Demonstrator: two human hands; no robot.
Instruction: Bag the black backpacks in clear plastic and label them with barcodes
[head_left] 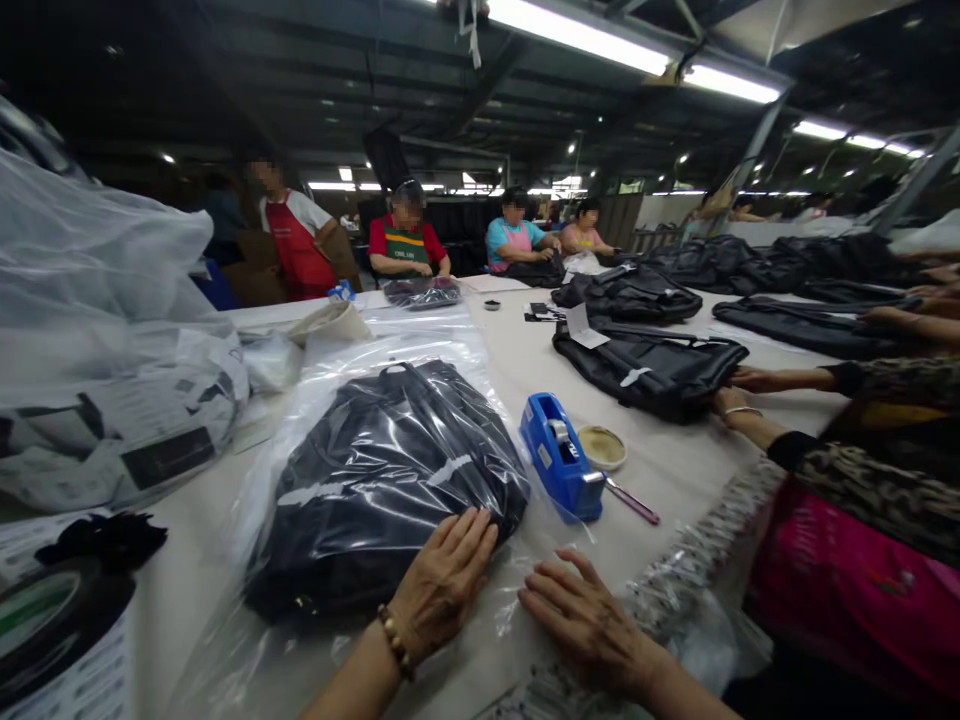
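A black backpack (375, 470) lies flat inside a clear plastic bag (442, 335) on the pale table in front of me. My left hand (446, 575) rests on the bag over the backpack's lower right corner, its fingers stretched out flat. To the right of it, my right hand (585, 615) lies on the loose clear plastic near the table's edge, fingers extended and holding nothing. A blue tape dispenser (559, 455) stands just beyond both hands, close to the bag's right side.
A round shallow dish (602, 447) and a thin purple-handled tool (634, 500) lie beside the dispenser. On the right, a co-worker's hands touch another black backpack (649, 365). A roll of dark tape (82, 620) and a large plastic-wrapped bundle (112, 400) occupy the left.
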